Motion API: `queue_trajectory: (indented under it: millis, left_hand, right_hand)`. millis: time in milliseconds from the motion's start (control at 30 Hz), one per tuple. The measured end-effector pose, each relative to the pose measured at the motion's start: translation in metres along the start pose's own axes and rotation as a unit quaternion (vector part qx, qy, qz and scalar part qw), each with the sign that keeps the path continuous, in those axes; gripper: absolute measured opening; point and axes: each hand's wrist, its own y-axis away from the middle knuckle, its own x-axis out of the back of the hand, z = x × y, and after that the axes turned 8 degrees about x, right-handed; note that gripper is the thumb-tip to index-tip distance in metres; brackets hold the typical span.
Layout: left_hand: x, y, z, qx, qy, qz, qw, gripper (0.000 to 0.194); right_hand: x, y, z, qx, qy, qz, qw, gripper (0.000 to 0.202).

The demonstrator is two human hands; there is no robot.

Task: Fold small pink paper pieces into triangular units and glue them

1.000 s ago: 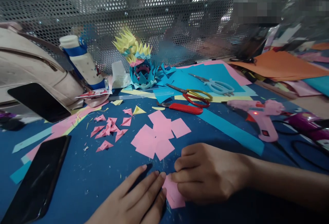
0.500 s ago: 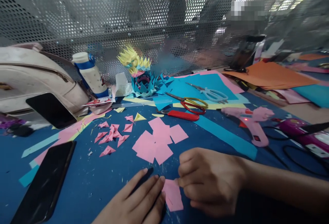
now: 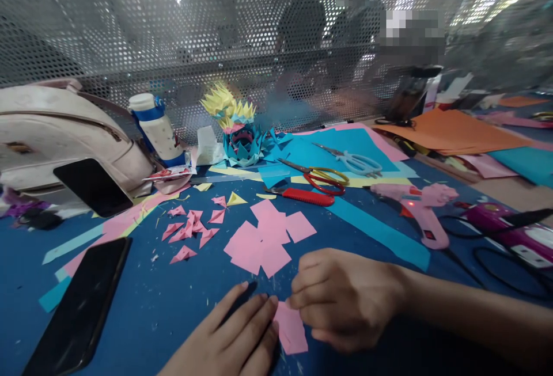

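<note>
A small pink paper square (image 3: 291, 330) lies on the blue table between my two hands. My left hand (image 3: 231, 333) lies flat with its fingers stretched out, and its fingertips touch the square's left edge. My right hand (image 3: 345, 298) is closed, with its fingers curled and its thumb side at the square's upper edge, seemingly pinching the corner. Just beyond, a loose cluster of pink paper squares (image 3: 263, 240) overlaps on the table. Several folded pink paper triangles (image 3: 192, 223) are scattered to its left, near a yellow folded piece (image 3: 236, 198).
A red-handled cutter (image 3: 306, 196), two pairs of scissors (image 3: 328, 180) and a pink glue gun (image 3: 427, 209) with its cord lie to the right. Phones (image 3: 82, 307), a bottle (image 3: 158, 131) and a bag (image 3: 64, 134) stand or lie left. A yellow-and-blue paper model (image 3: 242, 134) stands behind.
My right hand has shifted slightly left along the square's upper edge. My left hand stays in place. The view has tilted a little.
</note>
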Motion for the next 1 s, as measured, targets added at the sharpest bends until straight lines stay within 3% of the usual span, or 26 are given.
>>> queue_trajectory:
  millis: [167,567,1000]
  left_hand:
    - [-0.002,-0.001,0.002,0.030,0.018,0.043,0.998,0.034]
    - [0.005,-0.001,0.005,0.014,0.028,0.035,0.999,0.041]
    - [0.002,0.003,0.008,0.021,0.026,0.031,0.999,0.045]
  right_hand:
    - [-0.001,-0.002,0.001,0.003,0.023,-0.002,1.000,0.025]
    - [0.003,-0.010,-0.001,-0.016,0.019,-0.015,1.000,0.025]
    - [-0.003,-0.016,-0.006,-0.059,0.040,-0.028,0.997,0.039]
